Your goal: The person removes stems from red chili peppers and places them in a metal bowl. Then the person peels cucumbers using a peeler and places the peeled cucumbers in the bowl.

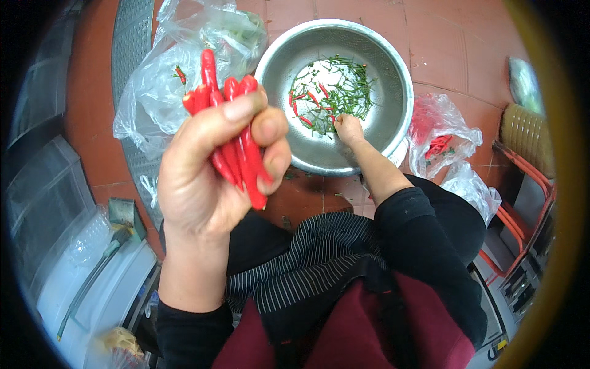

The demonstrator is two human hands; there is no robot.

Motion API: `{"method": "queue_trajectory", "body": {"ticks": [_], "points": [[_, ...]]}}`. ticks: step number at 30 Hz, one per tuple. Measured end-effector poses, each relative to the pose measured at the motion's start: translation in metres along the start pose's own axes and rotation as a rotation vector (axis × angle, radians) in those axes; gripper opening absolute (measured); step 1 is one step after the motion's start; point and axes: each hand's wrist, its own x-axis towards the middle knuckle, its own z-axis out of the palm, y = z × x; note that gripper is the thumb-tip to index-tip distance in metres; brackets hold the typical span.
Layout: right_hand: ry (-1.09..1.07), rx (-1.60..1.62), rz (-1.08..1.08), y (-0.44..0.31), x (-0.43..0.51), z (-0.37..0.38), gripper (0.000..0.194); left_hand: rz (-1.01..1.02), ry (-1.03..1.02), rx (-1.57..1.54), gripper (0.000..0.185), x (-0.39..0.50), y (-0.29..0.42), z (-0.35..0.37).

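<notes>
My left hand point(216, 161), raised close to the camera, is closed around a bunch of red chilli peppers point(251, 157). Their stem ends are bare. Below and beyond it, a perforated metal basin point(276, 115) stands on the floor. Inside lie many green chilli stems point(355, 83) and several loose red chillies point(313, 98), mostly towards the left. My right hand point(349, 129) reaches into the near part of the basin, its fingertips pinching a small red chilli point(333, 118). The fingers hide part of that chilli.
A clear plastic bag point(152, 101) spreads left of the basin, with a small red chilli point(180, 74) on it. Right of the basin sits another bag point(421, 120) holding red chillies point(438, 146). A red-framed chair point(525, 161) stands far right. Tiles point(438, 46) cover the floor.
</notes>
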Motion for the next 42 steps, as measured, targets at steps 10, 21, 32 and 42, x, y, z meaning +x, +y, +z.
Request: {"method": "queue_trajectory", "body": {"ticks": [10,21,32,42], "points": [[-0.379,0.920,0.340,-0.001,0.009,-0.044,0.013,0.037,0.108,0.252,0.027,0.003,-0.003,0.004],[-0.602,1.027,-0.077,-0.087,-0.101,-0.203,0.019,0.060,-0.048,0.362,0.012,0.024,-0.031,-0.008],[-0.115,0.576,-0.512,-0.069,-0.248,-0.279,0.014,-0.294,-0.306,0.497,0.017,0.034,-0.137,0.034],[0.395,0.187,-0.449,0.026,-0.273,-0.310,0.027,-0.518,-0.243,0.210,0.016,0.071,-0.257,0.072]]}}
